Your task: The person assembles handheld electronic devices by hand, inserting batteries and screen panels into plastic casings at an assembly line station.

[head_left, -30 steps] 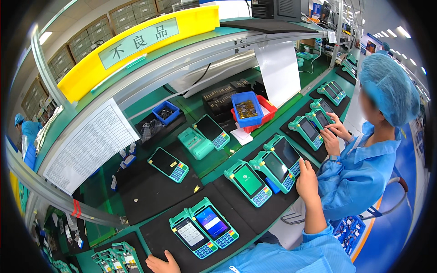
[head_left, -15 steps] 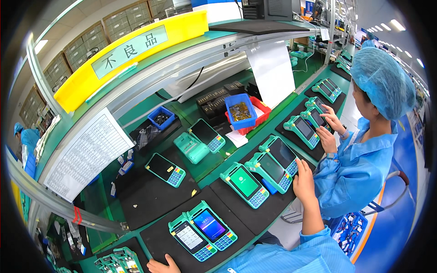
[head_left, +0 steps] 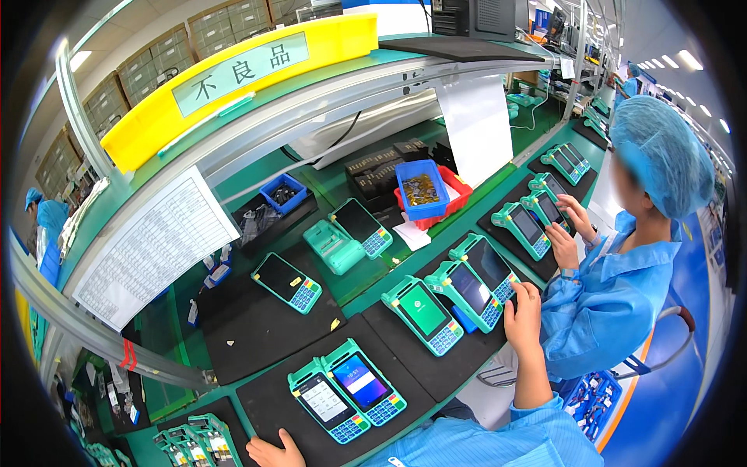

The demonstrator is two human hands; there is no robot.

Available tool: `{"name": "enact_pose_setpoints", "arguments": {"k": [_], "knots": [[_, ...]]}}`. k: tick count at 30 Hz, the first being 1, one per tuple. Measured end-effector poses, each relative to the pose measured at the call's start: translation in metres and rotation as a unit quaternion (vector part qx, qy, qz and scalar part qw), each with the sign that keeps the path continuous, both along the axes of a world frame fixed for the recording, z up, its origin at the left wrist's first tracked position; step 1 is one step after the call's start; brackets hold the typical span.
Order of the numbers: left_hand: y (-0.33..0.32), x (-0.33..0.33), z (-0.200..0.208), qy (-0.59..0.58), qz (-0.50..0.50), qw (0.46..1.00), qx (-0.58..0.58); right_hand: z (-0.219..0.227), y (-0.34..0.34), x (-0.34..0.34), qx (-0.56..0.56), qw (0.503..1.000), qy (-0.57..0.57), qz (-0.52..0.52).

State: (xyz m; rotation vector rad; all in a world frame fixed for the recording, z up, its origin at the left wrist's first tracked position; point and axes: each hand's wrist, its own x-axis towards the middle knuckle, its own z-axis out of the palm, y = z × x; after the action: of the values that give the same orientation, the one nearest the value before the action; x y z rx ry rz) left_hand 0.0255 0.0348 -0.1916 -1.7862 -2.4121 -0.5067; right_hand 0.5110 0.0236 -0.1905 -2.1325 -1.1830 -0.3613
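Beside the lower edge of the dark mat, my left hand lies with thumb and fingers apart, holding nothing. Just above it two teal card payment terminals stand side by side: one with a white menu screen, the other with a blue-purple screen. My right hand, fingers stretched out, is at the keypad end of a terminal with a lit, bluish screen; whether it touches is hard to tell. Left of that stands a green-screened terminal, and behind it a dark-screened terminal.
A co-worker on the right handles another terminal. Behind the mats lie a dark-screened terminal, a teal housing, a blue bin and a red bin. More terminals stand lower left; a yellow tray sits on the shelf.
The terminal by my right hand has gone from a dark screen to a lit one. A white box now shows on the blue-purple screen. The whole view has shifted slightly.
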Motion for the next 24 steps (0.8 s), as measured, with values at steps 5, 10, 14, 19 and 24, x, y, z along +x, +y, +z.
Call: {"name": "enact_pose_setpoints", "arguments": {"k": [5,10,14,19,24], "knots": [[0.000,0.001,0.002,-0.007,0.002,1.000,-0.007,0.000,-0.004,-0.006,-0.045,0.962,0.268,-0.020],[0.000,0.001,0.001,-0.005,-0.006,1.000,0.012,0.002,-0.006,-0.014,-0.008,0.971,0.233,0.043],[0.001,0.001,0.002,0.000,0.002,1.000,0.003,-0.003,-0.005,-0.024,-0.001,0.980,0.183,0.073],[0.002,0.000,0.000,0.009,0.006,1.000,-0.007,-0.001,-0.001,-0.047,0.019,0.992,0.114,0.057],[0.001,-0.001,-0.003,0.006,-0.003,1.000,0.000,0.004,0.001,-0.063,0.014,0.993,0.102,0.058]]}}
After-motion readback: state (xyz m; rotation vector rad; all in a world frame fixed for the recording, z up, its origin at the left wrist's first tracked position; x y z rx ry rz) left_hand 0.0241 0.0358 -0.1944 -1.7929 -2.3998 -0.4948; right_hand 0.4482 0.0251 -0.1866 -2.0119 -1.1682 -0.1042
